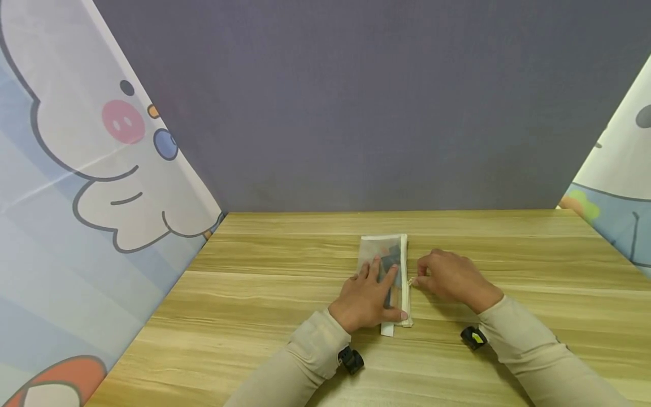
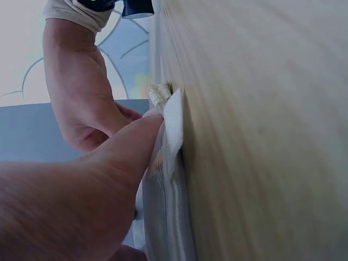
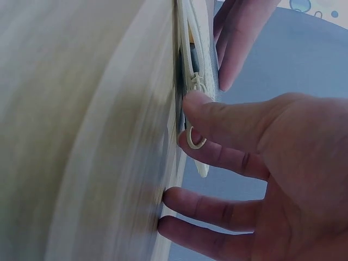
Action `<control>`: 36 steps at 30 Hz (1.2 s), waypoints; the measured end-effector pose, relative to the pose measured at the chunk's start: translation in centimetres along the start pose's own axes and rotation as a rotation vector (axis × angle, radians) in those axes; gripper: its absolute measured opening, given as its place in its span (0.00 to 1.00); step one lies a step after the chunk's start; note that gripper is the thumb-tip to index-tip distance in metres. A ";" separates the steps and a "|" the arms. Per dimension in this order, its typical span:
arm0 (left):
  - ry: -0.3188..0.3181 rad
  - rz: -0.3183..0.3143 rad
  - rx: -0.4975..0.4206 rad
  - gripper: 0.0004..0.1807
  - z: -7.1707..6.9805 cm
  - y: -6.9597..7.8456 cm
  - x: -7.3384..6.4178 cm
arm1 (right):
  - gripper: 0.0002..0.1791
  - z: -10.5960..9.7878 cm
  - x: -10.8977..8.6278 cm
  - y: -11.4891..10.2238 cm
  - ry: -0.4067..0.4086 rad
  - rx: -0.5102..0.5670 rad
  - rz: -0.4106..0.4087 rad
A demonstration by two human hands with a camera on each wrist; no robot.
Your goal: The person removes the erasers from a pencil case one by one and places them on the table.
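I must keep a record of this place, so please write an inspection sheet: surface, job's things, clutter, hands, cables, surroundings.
Surface: wood-grain table
Job's things: pouch on table, zip partly open; dark contents show; white tab sticks out at near end
Clutter: nothing seen
Hands: left hand rests on pouch; right hand pinches zip pull; camera on each wrist
Cables: nothing seen
Surroundings: grey panel behind; cartoon prints at both sides

Left fingers [image 1: 374, 269] spread, right fingers [image 3: 231, 159] pinched

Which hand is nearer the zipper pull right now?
Right. The right hand pinches the zipper pull between thumb and finger; the left hand presses on the pouch, to the pull's left.
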State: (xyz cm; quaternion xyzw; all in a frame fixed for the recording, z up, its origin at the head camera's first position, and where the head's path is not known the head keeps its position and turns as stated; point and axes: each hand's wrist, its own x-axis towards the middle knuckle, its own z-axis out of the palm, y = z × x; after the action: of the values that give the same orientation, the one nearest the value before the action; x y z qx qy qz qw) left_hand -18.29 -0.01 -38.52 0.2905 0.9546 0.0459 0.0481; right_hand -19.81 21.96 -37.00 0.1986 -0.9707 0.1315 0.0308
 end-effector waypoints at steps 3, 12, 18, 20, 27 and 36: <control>0.005 -0.004 0.013 0.51 0.0 0.1 -0.1 | 0.11 -0.1 0.0 0.0 -0.008 -0.003 0.010; 0.026 0.013 0.047 0.52 0.0 0.3 -0.3 | 0.11 -0.2 0.2 0.4 -0.016 -0.002 0.023; 0.026 0.019 0.057 0.51 0.1 0.4 -0.3 | 0.11 -0.2 0.2 0.6 -0.019 0.005 0.032; 0.026 0.020 0.056 0.51 0.1 0.5 -0.3 | 0.11 -0.1 0.2 0.7 -0.015 0.003 0.033; 0.025 0.021 0.061 0.51 0.1 0.5 -0.2 | 0.12 -0.1 0.4 0.8 0.000 0.004 0.038; 0.037 0.035 0.072 0.51 0.1 0.5 -0.3 | 0.12 -0.3 0.6 0.9 -0.008 0.020 0.069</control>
State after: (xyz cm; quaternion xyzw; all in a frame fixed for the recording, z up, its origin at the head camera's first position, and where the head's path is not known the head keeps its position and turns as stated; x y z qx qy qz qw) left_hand -17.75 0.27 -38.51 0.3078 0.9511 0.0176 0.0190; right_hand -20.71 22.60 -36.86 0.1657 -0.9758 0.1412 0.0203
